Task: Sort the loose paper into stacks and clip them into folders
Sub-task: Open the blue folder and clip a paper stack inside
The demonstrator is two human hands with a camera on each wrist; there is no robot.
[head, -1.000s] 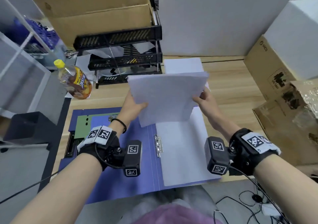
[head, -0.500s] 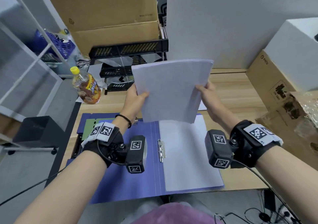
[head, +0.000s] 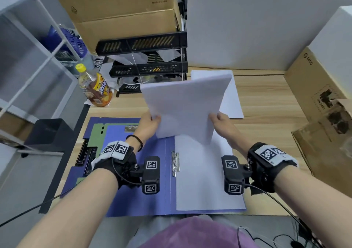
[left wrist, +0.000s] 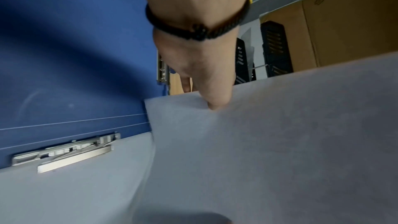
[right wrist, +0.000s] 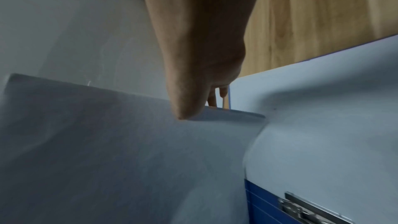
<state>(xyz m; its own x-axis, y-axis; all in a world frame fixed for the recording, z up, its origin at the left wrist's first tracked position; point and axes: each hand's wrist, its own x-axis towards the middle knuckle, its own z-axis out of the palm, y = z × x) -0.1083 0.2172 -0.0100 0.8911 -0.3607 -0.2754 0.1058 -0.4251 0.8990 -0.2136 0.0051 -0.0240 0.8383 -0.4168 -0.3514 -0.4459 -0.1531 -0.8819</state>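
Observation:
I hold a stack of white paper (head: 186,107) nearly upright above an open blue folder (head: 156,181). My left hand (head: 150,123) pinches its left edge, thumb (left wrist: 215,98) on the near face of the stack (left wrist: 280,142). My right hand (head: 222,122) pinches the right edge, thumb (right wrist: 187,106) pressed on the stack (right wrist: 107,142). The stack's lower edge stands on the white sheets (head: 207,181) lying in the folder's right half. A metal clip (head: 174,163) sits at the folder's spine, also seen as clip (left wrist: 64,152) and clip (right wrist: 305,209).
More white sheets (head: 231,99) lie on the wooden desk (head: 266,105) behind the stack. A black tiered tray (head: 144,57) and a drink bottle (head: 95,88) stand at the back left. Other folders (head: 95,133) lie left; cardboard boxes (head: 320,103) crowd the right.
The stack has come down from mid-air until its lower edge meets the sheets in the folder. Both hands have kept their grip on its sides.

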